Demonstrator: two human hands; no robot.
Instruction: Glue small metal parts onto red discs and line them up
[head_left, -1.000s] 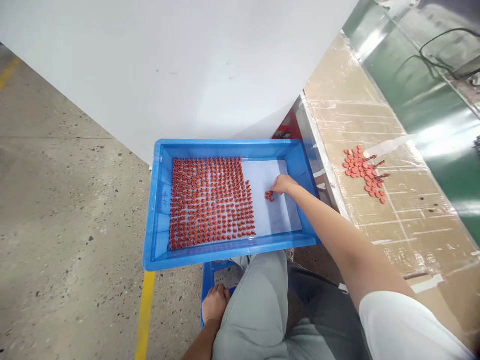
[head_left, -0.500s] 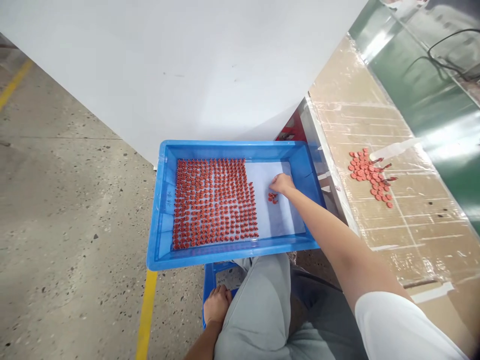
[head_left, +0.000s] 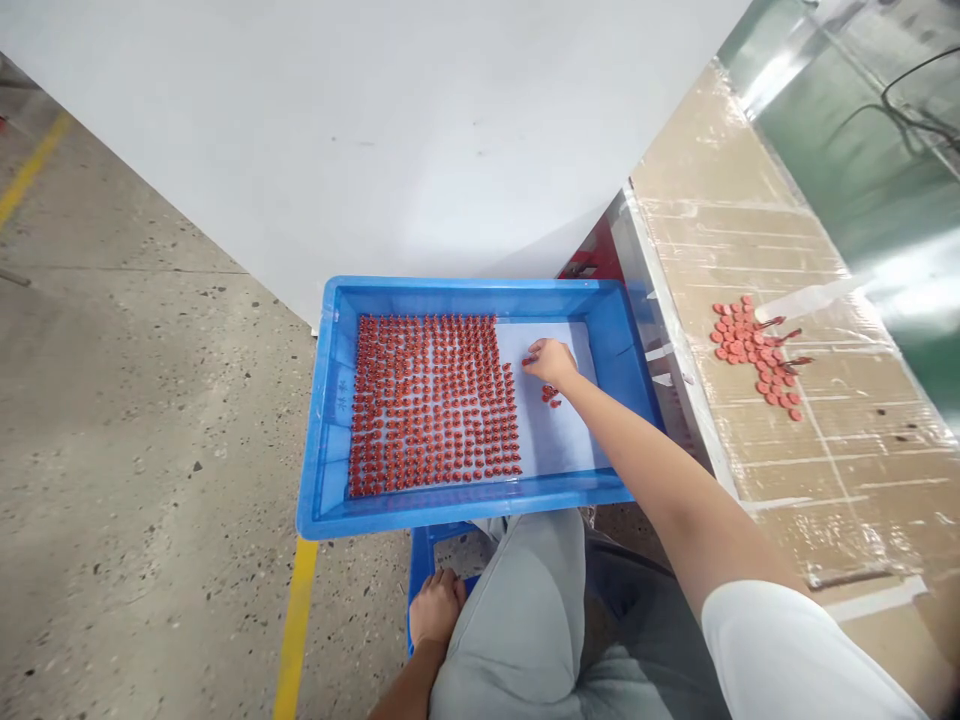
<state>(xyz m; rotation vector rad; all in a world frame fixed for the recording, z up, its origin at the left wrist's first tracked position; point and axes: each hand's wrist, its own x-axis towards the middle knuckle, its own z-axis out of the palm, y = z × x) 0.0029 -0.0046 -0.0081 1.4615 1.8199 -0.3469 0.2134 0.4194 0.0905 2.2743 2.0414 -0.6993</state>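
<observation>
My right hand (head_left: 551, 362) is over the bare paper in the right part of a blue plastic tray (head_left: 465, 513). Its thumb and fingers pinch a small red part, mostly hidden by the fingertips. Just below that hand lies a loose little pile of red parts (head_left: 550, 394). Rows of small round red parts with dark tips (head_left: 427, 400) fill the tray's left and middle on a pale paper sheet (head_left: 540, 450). Low in the view, my left hand (head_left: 436, 606) rests on a blue stool (head_left: 420, 555) beside my leg, fingers loosely bent, holding nothing.
To the right, a cardboard-covered bench (head_left: 825, 480) carries a scatter of red discs (head_left: 742, 335), several dark-tipped pieces and a whitish strip (head_left: 806, 300). A white panel (head_left: 375, 150) rises behind the tray. Yellow tape (head_left: 296, 630) marks the speckled floor.
My right hand has shifted a little left, from above the small pile toward the rows, with a red part at its fingertips. My left hand has stayed in place.
</observation>
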